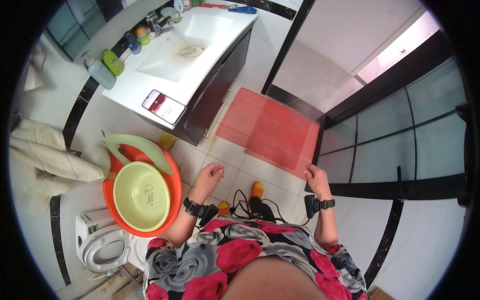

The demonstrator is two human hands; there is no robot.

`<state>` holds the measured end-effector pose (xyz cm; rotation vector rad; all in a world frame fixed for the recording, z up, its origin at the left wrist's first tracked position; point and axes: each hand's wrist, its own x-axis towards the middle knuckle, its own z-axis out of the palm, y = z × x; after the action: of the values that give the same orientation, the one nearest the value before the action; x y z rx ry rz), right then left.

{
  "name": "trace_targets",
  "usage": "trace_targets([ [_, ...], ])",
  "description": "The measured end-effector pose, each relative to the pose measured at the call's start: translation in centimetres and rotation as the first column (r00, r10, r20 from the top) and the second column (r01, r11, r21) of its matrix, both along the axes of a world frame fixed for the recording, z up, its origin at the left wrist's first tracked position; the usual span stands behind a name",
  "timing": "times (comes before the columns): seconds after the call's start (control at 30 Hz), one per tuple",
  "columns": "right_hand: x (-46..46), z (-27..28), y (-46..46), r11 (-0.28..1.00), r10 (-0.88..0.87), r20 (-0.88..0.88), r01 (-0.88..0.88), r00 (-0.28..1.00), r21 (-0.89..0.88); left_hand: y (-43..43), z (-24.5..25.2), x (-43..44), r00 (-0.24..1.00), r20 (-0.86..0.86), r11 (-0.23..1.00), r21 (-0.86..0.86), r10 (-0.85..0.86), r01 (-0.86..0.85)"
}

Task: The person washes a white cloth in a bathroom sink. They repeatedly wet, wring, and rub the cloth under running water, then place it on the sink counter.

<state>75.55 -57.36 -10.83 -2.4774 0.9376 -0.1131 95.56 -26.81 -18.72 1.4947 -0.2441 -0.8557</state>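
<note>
My left hand [208,179] hangs with loosely curled fingers above the tiled floor, right of a light-green plastic basin [141,196]; I see nothing in it. My right hand [317,179] is near the lower right corner of a red floor mat [273,131], fingers bent, also with nothing visible in it. Both wrists wear black straps with devices. The green basin rests on a larger orange-red basin [175,187]. Ahead, water runs from a faucet [154,24] into a white sink [161,62], where a pale wet cloth [192,52] lies. A smartphone [164,106] lies on the counter's near corner.
Bottles, including a green one [113,62], line the counter's back. Towels [45,150] hang at left above a white bucket [96,159]. A toilet [105,250] stands lower left. Black cables [240,210] hang by my feet. A dark-framed glass door [386,138] stands at right beside a doorway.
</note>
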Motion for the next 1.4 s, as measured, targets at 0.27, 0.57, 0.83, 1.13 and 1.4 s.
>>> trace_targets([
  [0.27, 9.7, -4.5, -13.3, 0.988, 0.121, -0.017, -0.119, 0.992, 0.102, -10.0, 1.6, 6.3, 0.983, -0.002, 0.981, 0.075, 0.182, -0.181],
  [0.57, 26.1, -4.0, -23.6, 0.869, 0.463, 0.186, -0.485, 0.866, 0.096, -18.4, 6.1, 11.8, 0.843, -0.223, 0.865, 0.004, 0.489, -0.501],
  [0.83, 42.8, -1.0, -21.7, 0.688, 0.634, 0.318, -0.702, 0.705, 0.183, -22.5, 7.0, 22.7, 0.629, -0.439, 0.588, -0.244, 0.642, -0.771],
  [1.13, 60.5, 0.8, -12.6, 0.407, 0.844, 0.237, -0.863, 0.481, 0.3, -23.6, 5.0, 34.6, 0.376, -0.587, 0.285, -0.245, 0.717, -0.927],
  [1.4, 69.9, -3.9, -8.1, 0.155, 0.988, -0.048, -0.914, 0.148, 0.376, -21.8, 2.3, 39.7, 0.186, -0.681, 0.153, -0.109, 0.708, -0.982],
])
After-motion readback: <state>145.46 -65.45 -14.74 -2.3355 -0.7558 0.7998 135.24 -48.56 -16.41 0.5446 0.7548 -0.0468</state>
